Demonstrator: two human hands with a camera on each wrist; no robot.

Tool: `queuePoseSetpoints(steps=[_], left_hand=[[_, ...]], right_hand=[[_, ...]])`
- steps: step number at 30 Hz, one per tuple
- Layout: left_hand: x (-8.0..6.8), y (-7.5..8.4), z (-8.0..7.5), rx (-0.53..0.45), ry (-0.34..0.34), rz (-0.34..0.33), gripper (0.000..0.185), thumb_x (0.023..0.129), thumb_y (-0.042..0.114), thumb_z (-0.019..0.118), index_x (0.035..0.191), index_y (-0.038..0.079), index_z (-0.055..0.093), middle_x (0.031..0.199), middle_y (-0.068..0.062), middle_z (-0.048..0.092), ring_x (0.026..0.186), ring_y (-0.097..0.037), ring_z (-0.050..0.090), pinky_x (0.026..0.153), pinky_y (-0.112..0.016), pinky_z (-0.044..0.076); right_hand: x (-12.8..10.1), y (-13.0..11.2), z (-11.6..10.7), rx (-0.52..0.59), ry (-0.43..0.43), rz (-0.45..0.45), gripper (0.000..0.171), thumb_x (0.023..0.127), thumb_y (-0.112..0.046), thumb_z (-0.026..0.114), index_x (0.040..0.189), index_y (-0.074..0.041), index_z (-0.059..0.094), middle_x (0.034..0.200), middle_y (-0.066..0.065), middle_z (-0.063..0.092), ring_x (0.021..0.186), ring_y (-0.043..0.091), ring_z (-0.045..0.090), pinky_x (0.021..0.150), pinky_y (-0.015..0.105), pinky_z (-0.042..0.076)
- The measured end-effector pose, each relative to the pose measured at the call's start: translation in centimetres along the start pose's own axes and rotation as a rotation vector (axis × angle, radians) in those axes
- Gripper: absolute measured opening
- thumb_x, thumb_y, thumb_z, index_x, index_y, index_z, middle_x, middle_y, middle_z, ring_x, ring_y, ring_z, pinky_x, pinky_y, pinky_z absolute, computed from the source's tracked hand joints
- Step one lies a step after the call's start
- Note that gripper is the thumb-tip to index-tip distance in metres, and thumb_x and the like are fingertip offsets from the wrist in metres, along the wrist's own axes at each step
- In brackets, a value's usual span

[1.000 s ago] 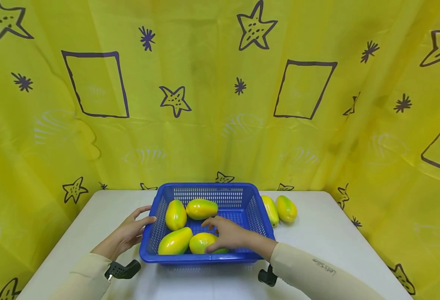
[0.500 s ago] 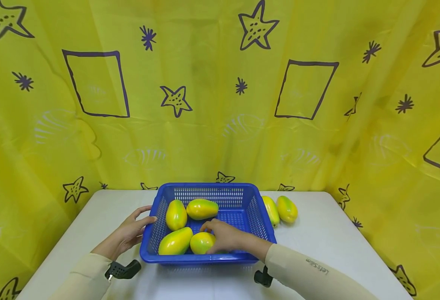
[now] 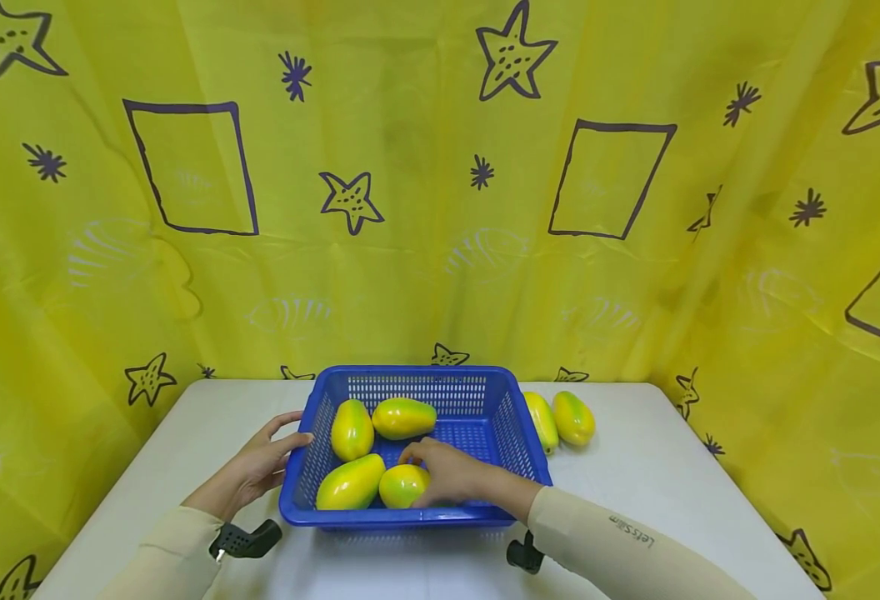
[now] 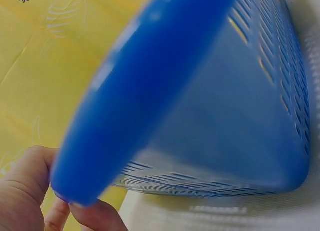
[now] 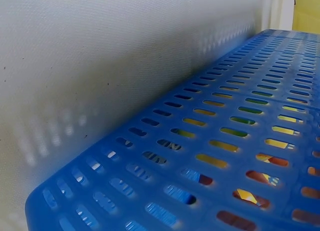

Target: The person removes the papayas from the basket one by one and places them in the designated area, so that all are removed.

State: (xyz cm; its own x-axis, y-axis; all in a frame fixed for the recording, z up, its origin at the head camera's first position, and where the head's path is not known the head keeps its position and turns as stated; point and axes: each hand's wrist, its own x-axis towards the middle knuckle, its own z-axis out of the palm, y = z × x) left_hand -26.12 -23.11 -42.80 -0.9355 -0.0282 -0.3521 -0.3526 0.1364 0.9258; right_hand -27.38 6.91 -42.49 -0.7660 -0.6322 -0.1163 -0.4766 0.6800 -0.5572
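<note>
Papayas (image 3: 352, 430), glossy and yellow-green, lay four together in a blue plastic basket (image 3: 357, 517), which stood on the white tabletop (image 3: 657, 467) with its back rim towards the far edge. Two were by the basket's back left corner, one upright to the view and one crosswise; a third lay slantwise in the front left corner. The fourth, the front papaya (image 3: 402, 486), sat near the middle of the front wall, held by the right hand (image 3: 455, 471), its thumb on the near side and its bent fingers over the far side, so that part of the fruit was hidden. The left hand (image 3: 260, 458) pinched the basket's left rim between thumb and fingers. Two more papayas (image 3: 574, 418) rested on the tabletop just beside the basket's right wall, towards the far right corner, one partly hidden by the rim. A yellow curtain (image 3: 410, 283) with dark starfish drawings hung behind.
</note>
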Motion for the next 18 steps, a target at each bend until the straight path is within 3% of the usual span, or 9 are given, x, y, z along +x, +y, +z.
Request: queuePoseSetpoints(steps=[18], left_hand=[[0.0, 0.02, 0.17, -0.006, -0.002, -0.006, 0.069, 0.098, 0.025, 0.059, 0.154, 0.013, 0.021, 0.129, -0.025, 0.056, 0.091, -0.022, 0.07, 0.08, -0.041, 0.061]], right_hand=[[-0.04, -0.28, -0.31, -0.015, -0.011, -0.006, 0.054, 0.071, -0.031, 0.087, 0.118, -0.019, 0.064, 0.111, -0.002, 0.058, 0.099, 0.01, 0.054, 0.093, 0.028, 0.05]])
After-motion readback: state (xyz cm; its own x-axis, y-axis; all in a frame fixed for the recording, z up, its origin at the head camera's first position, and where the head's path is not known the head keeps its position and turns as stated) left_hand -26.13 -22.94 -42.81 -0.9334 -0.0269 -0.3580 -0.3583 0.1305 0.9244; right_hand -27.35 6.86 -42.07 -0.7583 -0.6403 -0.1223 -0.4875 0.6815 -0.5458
